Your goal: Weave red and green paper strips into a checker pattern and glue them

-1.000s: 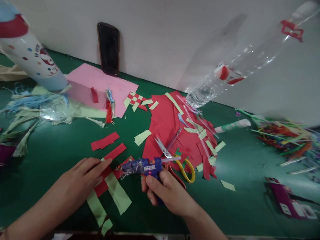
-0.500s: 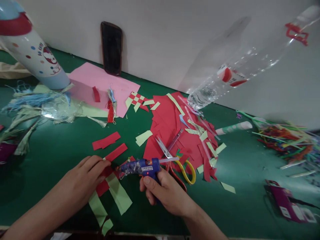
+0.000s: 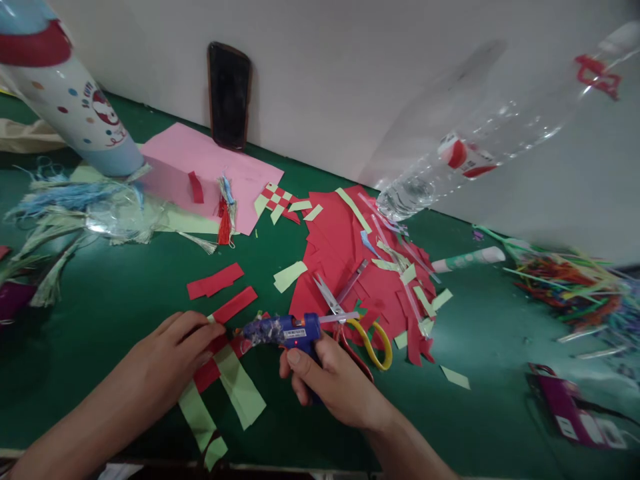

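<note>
My right hand [image 3: 333,380] is wrapped around the handle of a blue hot glue gun [image 3: 303,327], with a clear glue stick [image 3: 340,318] in its back end. The gun's nozzle points left at woven red and light green paper strips [image 3: 240,387]. My left hand [image 3: 183,347] has its fingers closed together on the upper left of these strips, close to the nozzle; the fingertips partly hide the paper there. Just behind the gun lie scissors [image 3: 375,343] with yellow and red handles, their blades apart, on a pile of red paper [image 3: 325,233].
A patterned bottle [image 3: 90,113] and tassels [image 3: 65,213] are at the left, beside pink paper [image 3: 180,153]. A phone [image 3: 229,97] leans on the wall. A clear plastic bottle [image 3: 425,183] stands behind the red pile. Colourful strips [image 3: 570,280] and a purple device [image 3: 570,407] lie right.
The whole view has shifted very slightly. Both hands keep their holds, and the glue gun's nozzle remains at the paper strips close to my left fingertips.
</note>
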{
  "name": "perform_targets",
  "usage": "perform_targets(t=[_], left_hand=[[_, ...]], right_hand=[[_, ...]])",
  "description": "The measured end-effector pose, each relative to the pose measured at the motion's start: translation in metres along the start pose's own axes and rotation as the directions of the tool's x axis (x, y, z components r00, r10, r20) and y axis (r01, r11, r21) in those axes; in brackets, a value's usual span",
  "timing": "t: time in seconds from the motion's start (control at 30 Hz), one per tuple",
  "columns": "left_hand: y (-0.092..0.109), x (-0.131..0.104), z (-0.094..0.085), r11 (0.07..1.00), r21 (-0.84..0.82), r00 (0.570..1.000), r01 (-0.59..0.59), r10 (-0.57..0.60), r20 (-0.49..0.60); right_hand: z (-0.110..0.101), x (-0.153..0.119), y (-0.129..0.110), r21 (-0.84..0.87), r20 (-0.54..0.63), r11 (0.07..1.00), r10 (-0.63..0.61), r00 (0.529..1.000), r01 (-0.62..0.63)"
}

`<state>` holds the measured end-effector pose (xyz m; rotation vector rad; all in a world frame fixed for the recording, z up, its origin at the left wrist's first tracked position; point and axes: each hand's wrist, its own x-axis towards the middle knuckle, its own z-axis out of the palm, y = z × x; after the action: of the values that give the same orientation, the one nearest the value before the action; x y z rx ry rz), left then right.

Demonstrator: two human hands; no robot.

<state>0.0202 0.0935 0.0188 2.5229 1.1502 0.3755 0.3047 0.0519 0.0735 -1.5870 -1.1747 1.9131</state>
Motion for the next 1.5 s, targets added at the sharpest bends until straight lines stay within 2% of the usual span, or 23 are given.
perform_targets(t=[0.2,0.57,0.87,1.03,1.23,1.5], left_hand=[[0.003,0.003,-0.005,1.0,-0.014,0.999,-0.02,0.02,-0.031],[0.002,-0.002,-0.001,0.999,-0.046,1.0,0.014,-0.015,-0.023],[0.003,-0.005,0.002,0.991,-0.112,0.998,0.067,-0.065,0.028],[0.003,-0.003,0.001,0.996,-0.089,1.0,0.029,-0.03,-0.01],[0.006,-0.002,-0.002,0.994,-0.105,0.999,0.036,-0.04,-0.035],[0.005,-0.001,-0.004,0.997,-0.073,0.997,0.001,-0.007,-0.083]], right_hand=[[0.001,0.002,-0.001,-0.023,0.01,1.0,-0.003,1.0,0.003],[0.005,0.012,-0.013,-0.113,0.065,0.994,0.012,0.998,-0.005],[0.003,0.008,-0.027,-0.292,0.013,0.954,0.074,0.997,-0.067],[0.001,0.009,-0.027,-0.287,0.036,0.957,0.065,0.997,-0.052],[-0.007,0.007,-0.031,-0.209,0.018,0.978,-0.019,1.0,0.022],[-0.001,0.017,-0.032,-0.272,0.073,0.962,0.05,0.996,-0.029]])
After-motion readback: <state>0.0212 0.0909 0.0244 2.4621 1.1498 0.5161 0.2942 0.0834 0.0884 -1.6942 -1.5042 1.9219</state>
